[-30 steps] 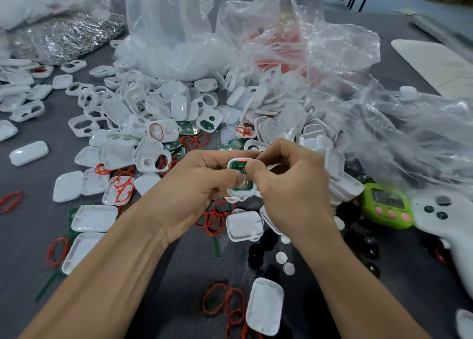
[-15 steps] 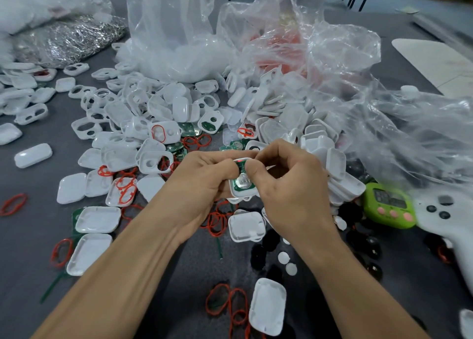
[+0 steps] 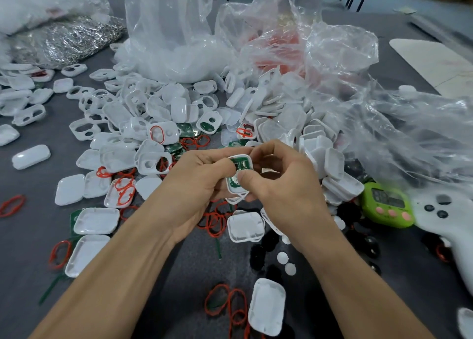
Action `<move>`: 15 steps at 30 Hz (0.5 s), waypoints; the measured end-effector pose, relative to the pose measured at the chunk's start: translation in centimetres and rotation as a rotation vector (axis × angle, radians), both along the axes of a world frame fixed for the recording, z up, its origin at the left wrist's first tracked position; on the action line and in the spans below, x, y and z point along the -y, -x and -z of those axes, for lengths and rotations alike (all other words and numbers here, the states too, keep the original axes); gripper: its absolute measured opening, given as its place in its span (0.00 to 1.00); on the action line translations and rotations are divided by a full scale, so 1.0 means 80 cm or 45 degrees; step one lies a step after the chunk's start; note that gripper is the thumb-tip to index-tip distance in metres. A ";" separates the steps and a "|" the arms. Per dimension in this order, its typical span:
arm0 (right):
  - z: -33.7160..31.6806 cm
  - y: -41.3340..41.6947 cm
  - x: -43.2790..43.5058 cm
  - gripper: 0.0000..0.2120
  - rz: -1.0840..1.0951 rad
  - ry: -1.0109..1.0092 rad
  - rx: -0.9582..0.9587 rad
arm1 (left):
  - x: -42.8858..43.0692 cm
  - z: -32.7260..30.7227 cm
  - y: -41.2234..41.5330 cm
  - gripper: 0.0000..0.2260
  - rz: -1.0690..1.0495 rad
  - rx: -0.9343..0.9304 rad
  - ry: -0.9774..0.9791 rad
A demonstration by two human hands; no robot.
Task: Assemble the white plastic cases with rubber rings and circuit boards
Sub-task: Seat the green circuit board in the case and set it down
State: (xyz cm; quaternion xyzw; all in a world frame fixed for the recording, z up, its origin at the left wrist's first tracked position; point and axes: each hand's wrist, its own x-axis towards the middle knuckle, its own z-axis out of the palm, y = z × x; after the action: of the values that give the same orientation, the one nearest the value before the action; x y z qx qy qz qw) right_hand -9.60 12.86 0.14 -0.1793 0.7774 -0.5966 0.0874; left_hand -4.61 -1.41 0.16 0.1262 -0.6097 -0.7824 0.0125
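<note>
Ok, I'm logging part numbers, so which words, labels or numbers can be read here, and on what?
No text here can be read.
Green timer: display digits too blurred to read.
Circuit board in the held white case: markings too small to read.

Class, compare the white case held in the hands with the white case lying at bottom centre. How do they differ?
The held case is gripped by the left hand and right hand; the lying case rests loose on the table. The held case carries a green circuit board; the lying case shows only white plastic. Both are white rounded rectangles.
</note>
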 end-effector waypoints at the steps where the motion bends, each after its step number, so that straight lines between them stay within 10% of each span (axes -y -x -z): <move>1: 0.001 0.001 0.001 0.09 0.012 0.005 0.016 | 0.000 0.000 0.000 0.22 0.016 -0.012 -0.018; 15: 0.002 -0.003 0.001 0.08 0.031 0.050 0.011 | 0.000 0.003 -0.001 0.19 -0.007 -0.034 -0.086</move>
State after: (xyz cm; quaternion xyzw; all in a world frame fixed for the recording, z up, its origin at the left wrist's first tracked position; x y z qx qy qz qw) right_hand -9.38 12.78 0.01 -0.1688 0.7673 -0.6135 0.0799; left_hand -4.53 -1.39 -0.05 0.1176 -0.5823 -0.8042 0.0186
